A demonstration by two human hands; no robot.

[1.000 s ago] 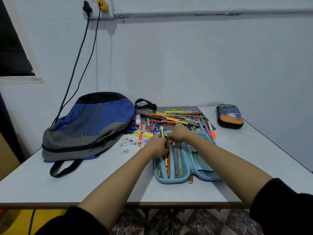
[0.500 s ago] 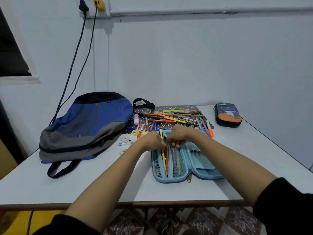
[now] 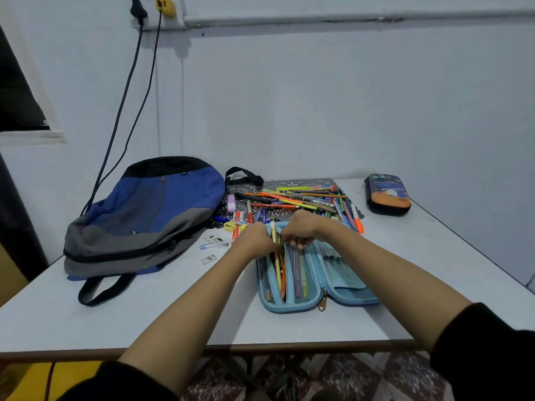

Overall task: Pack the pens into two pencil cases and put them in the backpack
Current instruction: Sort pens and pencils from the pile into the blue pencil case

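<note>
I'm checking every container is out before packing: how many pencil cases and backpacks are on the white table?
Pencil cases: 2 (open light-blue zip case; closed dark case with orange and blue print)
Backpacks: 1 (blue, grey and black fabric backpack)
Total: 3

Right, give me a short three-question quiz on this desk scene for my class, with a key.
1. True or false: the dark pencil case lies closed.
2. On which side of the open light-blue pencil case does the backpack lie?
3. The left hand and the right hand both work at: A the backpack; B the open light-blue pencil case; C the dark pencil case.
Key: 1 true; 2 the person's left; 3 B.
</note>
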